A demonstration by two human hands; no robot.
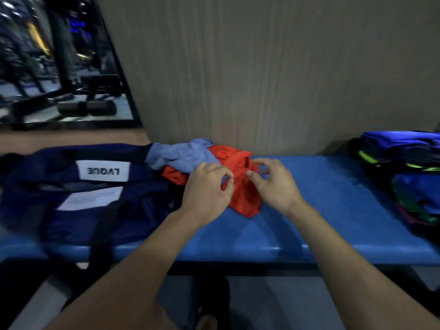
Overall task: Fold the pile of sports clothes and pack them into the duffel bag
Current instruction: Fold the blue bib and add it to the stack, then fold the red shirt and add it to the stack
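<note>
A crumpled orange garment point(242, 191) lies on the blue bench point(321, 210), with a light blue garment point(181, 154) bunched partly over its far left side. My left hand point(204, 189) hovers at the orange garment's left edge, thumb and forefinger loosely curled near each other with no cloth plainly between them. My right hand point(273, 184) is just right of the garment, with its fingers spread and bent over the cloth. A navy duffel bag point(83, 191) with a white "LVQUE" label lies on the bench to the left.
A stack of blue, black and green clothes point(409, 172) sits at the bench's right end. A wood-panel wall point(262, 67) runs behind the bench, and a mirror point(54, 67) at the upper left shows gym equipment. Bare bench surface lies between the orange garment and the stack.
</note>
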